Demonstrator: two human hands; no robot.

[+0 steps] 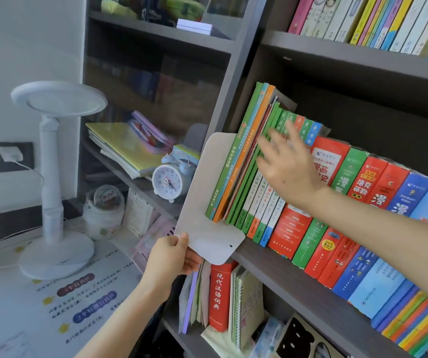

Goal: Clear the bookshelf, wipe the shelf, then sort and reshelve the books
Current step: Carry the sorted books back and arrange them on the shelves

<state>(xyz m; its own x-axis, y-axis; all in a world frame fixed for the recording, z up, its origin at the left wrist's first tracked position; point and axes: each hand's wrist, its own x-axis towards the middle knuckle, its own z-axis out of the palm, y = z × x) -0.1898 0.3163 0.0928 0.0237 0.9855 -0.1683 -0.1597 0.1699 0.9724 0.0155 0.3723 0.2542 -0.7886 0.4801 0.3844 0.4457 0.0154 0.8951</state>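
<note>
Two hands are engaged at a shelf (272, 271) that is full of books; clearing is judged barely started. The left hand (174, 257) pinches the lower corner of the pale bookend (207, 182), thumb on top. The right hand (285, 161), blurred, has its fingers spread straight and holds nothing. It lies over the thin green books (236, 161) above the left hand; contact unconfirmed. Next move likely requires gripping those leaning books before freeing the bookend.

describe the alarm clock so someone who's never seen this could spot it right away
Start at the white desk lamp on the left and look right to the dark shelf unit. On the shelf holding a stack of yellow books stands the alarm clock. It alone there is round: pale blue, white dial, two bells on top.
</note>
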